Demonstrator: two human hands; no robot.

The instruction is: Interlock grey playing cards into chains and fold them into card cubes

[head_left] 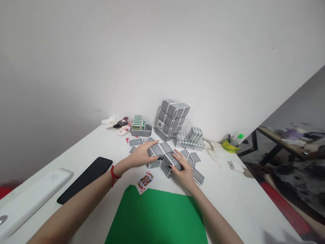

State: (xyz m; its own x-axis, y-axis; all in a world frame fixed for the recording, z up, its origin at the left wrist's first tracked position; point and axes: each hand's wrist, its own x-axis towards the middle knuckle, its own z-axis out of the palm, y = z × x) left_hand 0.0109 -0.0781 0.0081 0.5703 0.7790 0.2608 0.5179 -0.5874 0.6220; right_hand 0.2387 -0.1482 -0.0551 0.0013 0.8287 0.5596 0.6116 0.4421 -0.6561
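My left hand (143, 155) and my right hand (183, 169) rest on a low structure of grey-backed playing cards (162, 159) in the middle of the white table (238, 193). The left fingers press one standing card from the left. From the right, the other hand's fingers curl over the top of a folded card. Both hands seem to pinch or steady cards. More grey-backed cards (198, 176) lie flat around them. A face-up king card (144, 181) lies just in front, at the edge of a green sheet (157, 217).
A taller tower of card boxes (171, 118) stands against the wall, with card stacks (190, 139) and a small deck pile (138, 125) beside it. A black phone (85, 179) and a white device (30, 198) lie at left. Keys with charms (120, 126) and a yellow-green cup (231, 144) sit near the wall.
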